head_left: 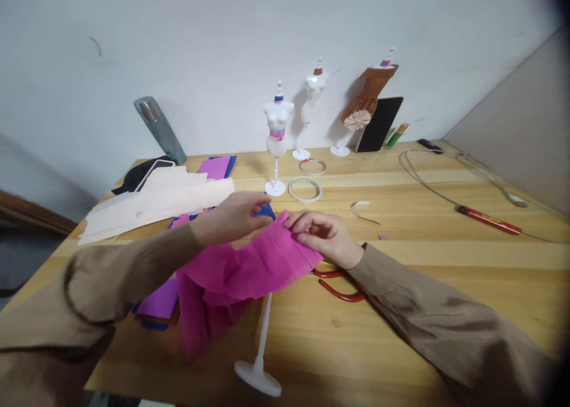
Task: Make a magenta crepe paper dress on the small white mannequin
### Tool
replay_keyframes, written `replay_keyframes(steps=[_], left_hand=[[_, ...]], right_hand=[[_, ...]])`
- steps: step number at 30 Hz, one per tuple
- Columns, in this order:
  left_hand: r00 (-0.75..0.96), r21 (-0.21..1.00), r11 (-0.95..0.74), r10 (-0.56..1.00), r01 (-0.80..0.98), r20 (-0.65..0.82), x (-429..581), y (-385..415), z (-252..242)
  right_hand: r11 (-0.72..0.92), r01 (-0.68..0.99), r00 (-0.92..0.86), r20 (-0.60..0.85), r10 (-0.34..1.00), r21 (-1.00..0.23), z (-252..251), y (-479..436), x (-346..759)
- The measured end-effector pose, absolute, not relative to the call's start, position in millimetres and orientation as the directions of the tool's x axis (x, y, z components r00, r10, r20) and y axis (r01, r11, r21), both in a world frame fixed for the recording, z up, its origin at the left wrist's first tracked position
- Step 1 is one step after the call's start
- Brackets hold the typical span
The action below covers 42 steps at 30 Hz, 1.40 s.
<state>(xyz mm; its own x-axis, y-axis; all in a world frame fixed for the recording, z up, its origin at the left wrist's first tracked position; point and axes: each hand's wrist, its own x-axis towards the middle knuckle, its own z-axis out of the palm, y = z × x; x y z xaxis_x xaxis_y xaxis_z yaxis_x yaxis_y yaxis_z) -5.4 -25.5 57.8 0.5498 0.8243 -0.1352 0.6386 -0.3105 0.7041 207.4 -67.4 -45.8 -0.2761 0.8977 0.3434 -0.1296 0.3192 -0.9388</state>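
Bright pink crepe paper [258, 261], gathered in folds, spreads in front of me over a small white mannequin stand [265, 330]. The stand leans slightly, and the pink sheet hides its upper part. My right hand [332, 235] pinches the sheet's upper right edge between thumb and fingers. Over its upper left side is my left hand [236, 217], fingers stretched out and apart, with nothing visible in them. Red-handled pliers or scissors [341, 294] lie partly hidden under my right wrist.
White mannequins [276, 125] and one in a brown dress [374, 89] stand along the wall. Tape rolls [305, 190] lie before them. Cream sheets [155, 199], purple paper [158, 300] and a bottle [160, 128] are left; a red tool with a cord [490, 220] is right.
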Motion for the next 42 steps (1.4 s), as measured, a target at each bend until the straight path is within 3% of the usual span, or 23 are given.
replay_keyframes(steps=[3, 5, 9, 16, 21, 24, 26, 30, 32, 34, 37, 40, 42], left_hand=[[0.472, 0.873, 0.014, 0.837, 0.487, -0.276, 9, -9, 32], [0.517, 0.919, 0.112, 0.798, 0.378, -0.309, 13, -7, 23], [0.635, 0.939, 0.154, 0.701, 0.309, -0.324, 9, -11, 20], [0.554, 0.952, 0.153, 0.784, 0.265, -0.281, -4, -23, 9], [0.459, 0.96, 0.23, 0.843, 0.162, -0.28, -11, -24, -2], [0.418, 0.938, 0.313, 0.84, 0.147, -0.346, -15, -20, -7], [0.411, 0.926, 0.353, 0.831, 0.134, -0.376, -15, -19, -10], [0.415, 0.933, 0.351, 0.839, 0.081, -0.352, -10, -23, -15], [0.419, 0.957, 0.278, 0.862, 0.08, -0.285, -6, -25, -13], [0.431, 0.981, 0.151, 0.882, 0.118, -0.188, -2, -27, -10], [0.454, 0.972, -0.07, 0.89, 0.226, -0.041, 4, -28, -3], [0.471, 0.938, -0.194, 0.881, 0.288, 0.038, 7, -28, 4], [0.511, 0.954, -0.144, 0.859, 0.262, -0.011, 7, -27, 8]], right_hand=[[0.378, -0.133, -0.317, 0.401, 0.86, -0.916, -43, -67, 208], [0.411, -0.121, -0.343, 0.427, 0.837, -0.903, -42, -67, 208], [0.399, -0.073, -0.345, 0.399, 0.85, -0.914, -41, -68, 208], [0.249, -0.026, -0.273, 0.247, 0.93, -0.968, -41, -73, 204], [0.185, 0.225, -0.157, 0.151, 0.976, -0.957, -44, -67, 207], [0.295, 0.482, -0.19, 0.231, 0.954, -0.825, -47, -63, 207], [0.399, 0.551, -0.3, 0.272, 0.914, -0.733, -50, -62, 204], [0.46, 0.48, -0.386, 0.292, 0.875, -0.747, -51, -64, 203], [0.343, 0.381, -0.308, 0.231, 0.923, -0.859, -47, -66, 205], [0.14, 0.192, -0.279, 0.083, 0.957, -0.971, -38, -69, 207], [-0.092, -0.009, -0.364, -0.082, 0.928, -0.996, -23, -75, 205], [-0.099, 0.032, -0.381, -0.104, 0.919, -0.995, -15, -80, 198], [-0.112, 0.063, -0.351, -0.127, 0.928, -0.992, -16, -81, 194]])
